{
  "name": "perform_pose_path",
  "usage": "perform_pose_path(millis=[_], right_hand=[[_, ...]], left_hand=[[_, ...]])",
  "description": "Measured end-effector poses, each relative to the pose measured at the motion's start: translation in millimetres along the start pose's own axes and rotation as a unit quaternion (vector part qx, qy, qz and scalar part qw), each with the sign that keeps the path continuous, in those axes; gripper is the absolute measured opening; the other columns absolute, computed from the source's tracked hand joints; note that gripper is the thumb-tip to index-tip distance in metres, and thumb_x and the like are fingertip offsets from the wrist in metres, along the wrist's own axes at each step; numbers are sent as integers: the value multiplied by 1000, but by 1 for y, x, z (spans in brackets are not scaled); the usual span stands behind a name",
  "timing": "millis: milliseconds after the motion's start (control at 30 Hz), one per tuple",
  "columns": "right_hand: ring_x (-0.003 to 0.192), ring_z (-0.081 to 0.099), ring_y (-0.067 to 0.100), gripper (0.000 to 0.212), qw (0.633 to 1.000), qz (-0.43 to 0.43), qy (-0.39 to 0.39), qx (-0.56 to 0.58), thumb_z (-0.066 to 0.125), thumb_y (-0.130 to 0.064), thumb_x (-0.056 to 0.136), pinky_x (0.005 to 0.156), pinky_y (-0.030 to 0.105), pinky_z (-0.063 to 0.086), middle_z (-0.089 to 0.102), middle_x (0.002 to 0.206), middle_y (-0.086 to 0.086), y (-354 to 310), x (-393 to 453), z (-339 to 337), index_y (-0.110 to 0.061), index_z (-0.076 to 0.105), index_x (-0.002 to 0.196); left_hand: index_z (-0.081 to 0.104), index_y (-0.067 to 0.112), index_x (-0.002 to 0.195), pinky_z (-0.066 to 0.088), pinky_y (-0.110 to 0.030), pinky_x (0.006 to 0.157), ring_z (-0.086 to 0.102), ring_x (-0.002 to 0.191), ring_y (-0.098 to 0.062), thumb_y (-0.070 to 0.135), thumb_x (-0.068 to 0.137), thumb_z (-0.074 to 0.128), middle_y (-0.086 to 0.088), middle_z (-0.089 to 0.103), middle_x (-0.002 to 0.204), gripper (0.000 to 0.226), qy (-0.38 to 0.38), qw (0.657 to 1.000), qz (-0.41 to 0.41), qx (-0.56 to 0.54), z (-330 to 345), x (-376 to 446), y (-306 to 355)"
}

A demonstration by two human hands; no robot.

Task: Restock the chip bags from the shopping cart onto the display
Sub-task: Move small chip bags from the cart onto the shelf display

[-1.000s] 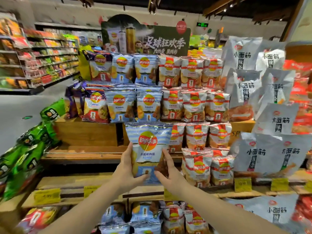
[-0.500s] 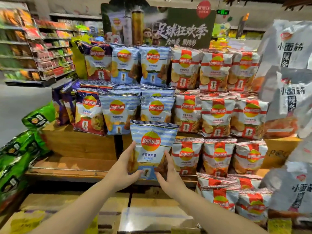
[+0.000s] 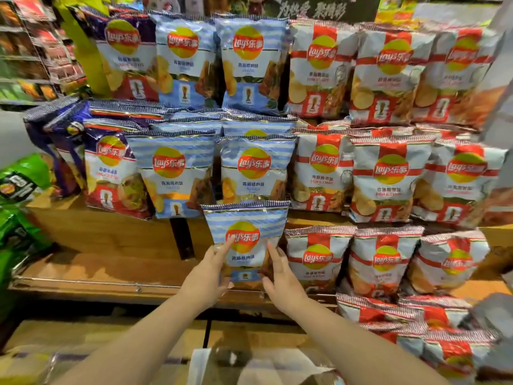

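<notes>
A blue-and-white striped chip bag (image 3: 247, 218) stands upright on the wooden display shelf (image 3: 111, 270), just left of the red-and-white bags (image 3: 316, 257). My left hand (image 3: 206, 273) grips its lower left edge, with a finger lying across the logo. My right hand (image 3: 280, 276) holds its lower right edge. Directly above it, on the tier above, stand two more blue striped bags (image 3: 172, 173).
Purple bags (image 3: 111, 168) fill the left of the middle tier, green bags (image 3: 19, 190) hang at the far left. Red-and-white bags (image 3: 388, 176) cover the right side on every tier. The shelf left of the held bag shows bare wood. A lower wooden ledge (image 3: 249, 340) lies below my arms.
The camera has come closer to the display. The blue bag has travelled forward and now stands against the shelf back next to the red bags; both hands remain on its lower edges.
</notes>
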State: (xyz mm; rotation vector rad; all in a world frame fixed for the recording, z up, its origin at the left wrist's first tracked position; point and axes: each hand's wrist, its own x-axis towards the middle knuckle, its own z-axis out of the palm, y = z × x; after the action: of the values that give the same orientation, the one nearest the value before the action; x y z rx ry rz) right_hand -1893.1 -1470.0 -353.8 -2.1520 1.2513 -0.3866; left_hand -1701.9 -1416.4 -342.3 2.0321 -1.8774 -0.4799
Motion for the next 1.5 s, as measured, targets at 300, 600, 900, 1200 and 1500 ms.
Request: perform_pose_path(millis=[300,600,900,1200,1500], right_hand=[[146,12,30,80,996,80,-30,17,46,-30,100,114,35,26,-9,159,10,24,15,29,-49,-22,137],[143,23,21,75,996,63,-12,-69,41,-31,101,111,28,33,-5,157,6,8,0,33,-37,-17,147],[126,35,29,113,959,-84,77,-260,88,-33,50,93,39,48,37,139,10,-5,-5,35,-32,25,144],[136,24,44,104,923,-66,78,-372,87,-37,47,99,58,29,28,151,12,-25,20,29,-34,37,138],[142,8,38,95,942,31,100,-320,74,-39,74,107,55,24,6,158,17,-40,15,31,-23,18,148]], left_hand=[[-35,60,121,49,-27,68,61,86,-21,29,93,57,-13,-3,157,101,-122,991,-21,60,30,7,-23],[28,34,147,51,-45,85,54,112,-35,19,58,88,-22,32,145,108,116,987,21,111,29,-10,-26],[51,22,127,41,-36,92,47,118,-24,36,95,48,0,48,126,35,-124,963,25,238,41,-9,-19],[22,25,149,28,-40,110,26,139,-23,28,95,49,2,22,155,60,-188,957,-5,220,47,9,-43],[55,14,115,41,-43,88,51,106,-31,20,60,79,-8,50,117,60,100,957,220,161,26,-2,-40]])
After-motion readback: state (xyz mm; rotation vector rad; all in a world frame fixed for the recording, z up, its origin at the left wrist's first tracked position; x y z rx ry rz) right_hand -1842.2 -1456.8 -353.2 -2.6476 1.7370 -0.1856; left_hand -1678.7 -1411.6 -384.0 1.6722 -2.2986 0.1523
